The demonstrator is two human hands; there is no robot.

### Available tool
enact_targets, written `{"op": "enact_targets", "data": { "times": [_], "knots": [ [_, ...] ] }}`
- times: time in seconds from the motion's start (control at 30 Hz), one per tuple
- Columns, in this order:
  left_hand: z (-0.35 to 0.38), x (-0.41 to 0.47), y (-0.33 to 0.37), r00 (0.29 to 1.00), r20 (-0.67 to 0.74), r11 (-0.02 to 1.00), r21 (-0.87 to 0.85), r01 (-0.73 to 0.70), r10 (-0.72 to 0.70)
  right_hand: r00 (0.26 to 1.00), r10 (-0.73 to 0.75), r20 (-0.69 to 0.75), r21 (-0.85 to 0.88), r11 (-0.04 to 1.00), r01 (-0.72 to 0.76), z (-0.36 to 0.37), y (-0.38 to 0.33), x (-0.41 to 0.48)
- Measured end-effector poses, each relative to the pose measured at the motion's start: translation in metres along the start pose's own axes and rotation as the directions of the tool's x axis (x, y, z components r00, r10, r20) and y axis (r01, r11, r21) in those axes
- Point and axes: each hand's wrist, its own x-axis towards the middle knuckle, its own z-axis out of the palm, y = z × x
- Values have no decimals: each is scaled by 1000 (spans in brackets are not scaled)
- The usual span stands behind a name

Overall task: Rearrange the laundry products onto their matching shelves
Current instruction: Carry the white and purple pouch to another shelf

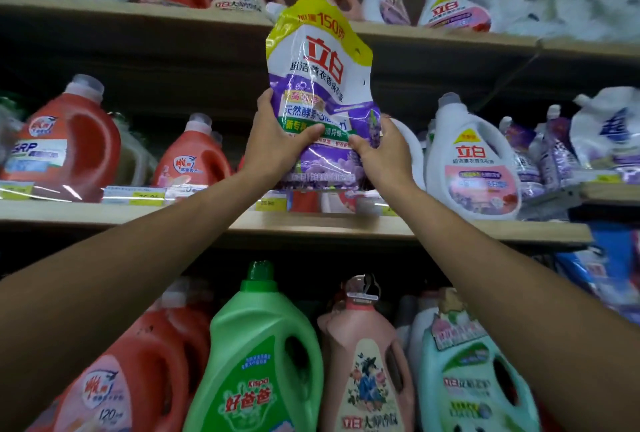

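Your left hand [273, 147] and right hand [388, 154] are bare. So are your left forearm [138, 258] and right forearm [502, 276], uncovered right down to the lower corners of the view. Both arms look smooth, slim at the wrists and much broader close to the camera. The backs of your hands are smooth too, with the knuckles only faintly marked.

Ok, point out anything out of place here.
The purple pouch, held by left hand and right hand, looks misplaced: it is by the white jug, while similar purple pouches lean further right on the middle shelf. Its top is creased.
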Motion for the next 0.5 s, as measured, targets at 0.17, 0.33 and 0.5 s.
{"op": "enact_targets", "data": {
  "times": [0.17,0.33,0.5],
  "knots": [
    [39,-39,46,1000,10,1000,-6,10,-10,997,77,24,19,997,-78,-69,7,-22],
    [88,-95,94,996,41,997,-14,76,-75,990,135,26,-45,990,-134,-152,25,-55],
    [143,-179,136,976,102,976,-79,201,-192,976,209,52,-110,973,-203,-242,49,-107]
  ]
}}
